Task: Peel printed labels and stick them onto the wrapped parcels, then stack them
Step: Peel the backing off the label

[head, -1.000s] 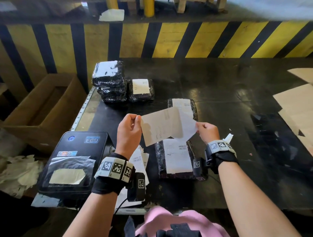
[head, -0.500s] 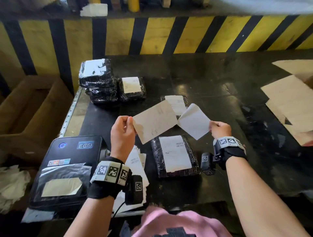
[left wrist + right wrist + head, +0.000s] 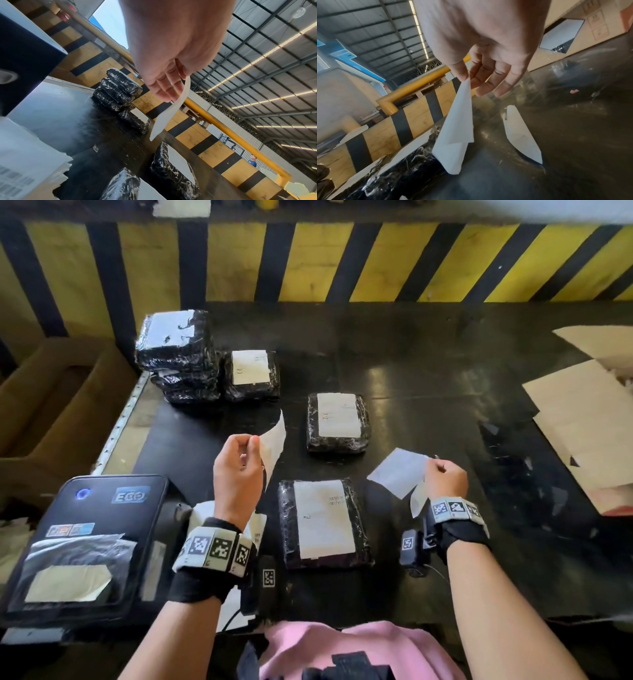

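My left hand (image 3: 251,441) pinches a curled white label (image 3: 275,440) by its edge, above the table's left-middle; the left wrist view shows this label (image 3: 171,108) hanging from the fingers (image 3: 164,88). My right hand (image 3: 432,466) pinches a plain white backing sheet (image 3: 399,474) low over the table on the right, held between the thumb and fingers (image 3: 464,73). Between the hands lie two black wrapped parcels, one near (image 3: 322,522) and one farther (image 3: 337,422), each with a white label on top. A stack of parcels (image 3: 178,354) stands at the back left, with a single labelled parcel (image 3: 251,374) beside it.
A black label printer (image 3: 82,542) sits at the front left with printed sheets (image 3: 205,508) beside it. Flattened cardboard (image 3: 582,422) covers the table's right side. A loose white scrap (image 3: 522,135) lies under my right wrist. An open cardboard box (image 3: 51,405) stands left of the table.
The two sheets, overlapping a second ago, are now fully apart. My left hand stayed left with its sheet turned edge-on; my right hand carried the other sheet right and down.
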`<action>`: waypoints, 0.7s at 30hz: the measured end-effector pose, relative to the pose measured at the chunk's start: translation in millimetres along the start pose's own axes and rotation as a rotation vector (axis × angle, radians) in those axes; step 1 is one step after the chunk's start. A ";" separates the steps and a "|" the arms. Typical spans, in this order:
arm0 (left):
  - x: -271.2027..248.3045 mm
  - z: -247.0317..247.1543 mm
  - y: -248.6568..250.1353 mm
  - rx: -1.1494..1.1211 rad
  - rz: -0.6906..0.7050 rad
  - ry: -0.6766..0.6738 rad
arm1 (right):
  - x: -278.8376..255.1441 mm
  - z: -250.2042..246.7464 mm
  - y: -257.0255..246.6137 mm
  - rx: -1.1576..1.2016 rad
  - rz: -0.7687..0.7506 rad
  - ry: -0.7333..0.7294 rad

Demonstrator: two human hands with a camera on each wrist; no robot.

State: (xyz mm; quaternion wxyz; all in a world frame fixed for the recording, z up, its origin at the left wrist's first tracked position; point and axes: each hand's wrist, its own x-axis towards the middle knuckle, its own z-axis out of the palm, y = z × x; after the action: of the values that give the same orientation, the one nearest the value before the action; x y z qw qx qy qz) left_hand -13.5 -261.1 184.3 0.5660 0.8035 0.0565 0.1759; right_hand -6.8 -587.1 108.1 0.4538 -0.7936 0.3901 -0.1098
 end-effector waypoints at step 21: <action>-39.2 29.5 16.1 0.070 0.007 -0.136 | -49.7 77.7 -112.2 0.194 -0.168 -0.734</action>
State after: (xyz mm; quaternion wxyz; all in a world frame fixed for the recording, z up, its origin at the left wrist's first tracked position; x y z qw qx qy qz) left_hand -41.5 -304.4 181.8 0.5394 0.8331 0.0211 0.1207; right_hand 59.1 -470.3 163.6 0.6256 -0.7627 0.1233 0.1082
